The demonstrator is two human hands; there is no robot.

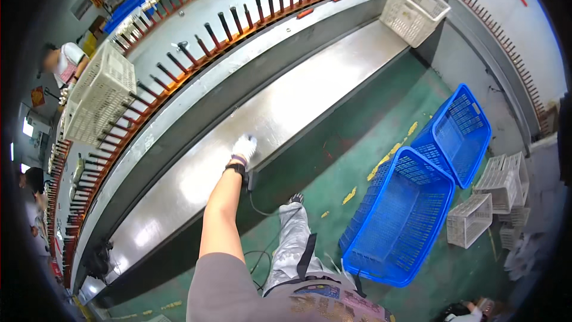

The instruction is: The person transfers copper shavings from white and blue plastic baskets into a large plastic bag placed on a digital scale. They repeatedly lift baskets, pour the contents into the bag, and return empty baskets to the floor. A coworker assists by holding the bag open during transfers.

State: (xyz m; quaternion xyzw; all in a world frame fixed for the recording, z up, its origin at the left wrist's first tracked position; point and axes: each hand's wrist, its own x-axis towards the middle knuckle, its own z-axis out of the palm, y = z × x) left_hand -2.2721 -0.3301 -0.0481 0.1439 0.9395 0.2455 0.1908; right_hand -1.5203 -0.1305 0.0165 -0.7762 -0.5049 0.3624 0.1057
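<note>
Steel bench (310, 89), long and shiny, set on the diagonal from lower left to upper right, long axis parallel to the peg rail (196, 62) above it, far end pointing toward a white basket (414, 12) at the upper right. Bare along its whole visible length apart from glare.

Left hand (243, 148) in a white glove, reaching straight out ahead on a bare, nearly fully extended forearm, black wristband (237, 168) just behind the glove. Resting at the bench's near edge, about halfway along, fingers curled downward; grip too small and bright to judge, so unclear whether closed on anything or merely pressed on the metal.

Right hand (471, 312) barely showing at the lower right rim, close to something dark; openness not readable.

Dark cable (262, 209) hanging below the bench edge near the left wrist. Two blue baskets (399, 214) on the green floor (387, 119) to the right, touching one another, small white crates (471, 217) just beside them. Second white basket (101, 98) tilted on the peg rail at the left, another person (65, 62) beyond it.
</note>
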